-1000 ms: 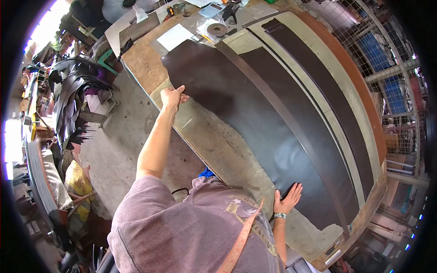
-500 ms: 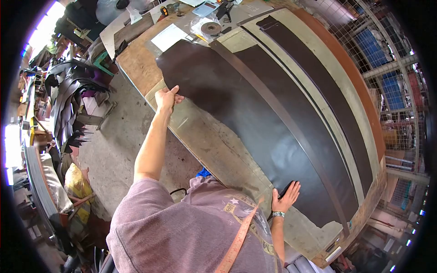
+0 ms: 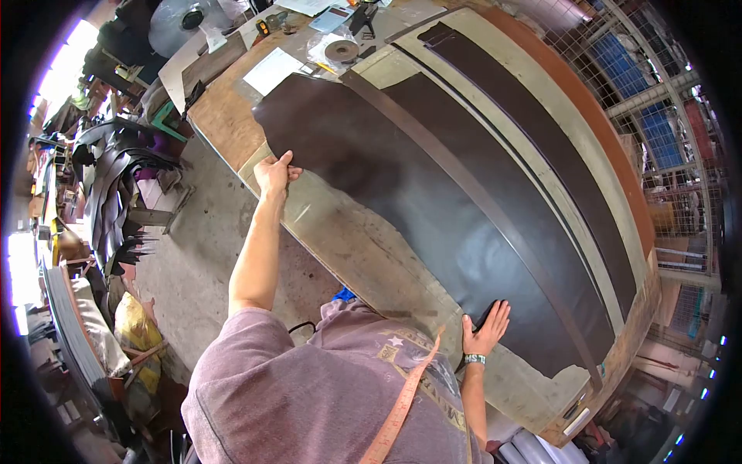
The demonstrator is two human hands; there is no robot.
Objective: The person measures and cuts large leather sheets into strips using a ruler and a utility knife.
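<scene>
A large dark brown piece of leather (image 3: 433, 209) with an uneven near edge lies over the worktable. My left hand (image 3: 274, 174) pinches that edge toward the far left, thumb uppermost and the other fingers curled. Flat on the leather's near edge, at the lower right, rests my right hand (image 3: 485, 329) with its fingers stretched out. Lengthwise along the leather runs a long, narrow brown strip (image 3: 495, 213), apart from both hands. A separate dark leather strip (image 3: 533, 147) lies farther back on the pale cutting surface (image 3: 541, 97).
Papers (image 3: 274, 71), a roll of tape (image 3: 342, 51) and a black clamp (image 3: 365, 19) lie at the table's far end. Wire mesh shelving (image 3: 665, 100) stands behind the table. Draped leather pieces (image 3: 116, 185) hang left, across the concrete floor (image 3: 209, 240). A tape measure (image 3: 402, 402) hangs over my shirt.
The view has shifted slightly, so the table sits a little further left and lower at its far end. Both hands keep their places on the leather.
</scene>
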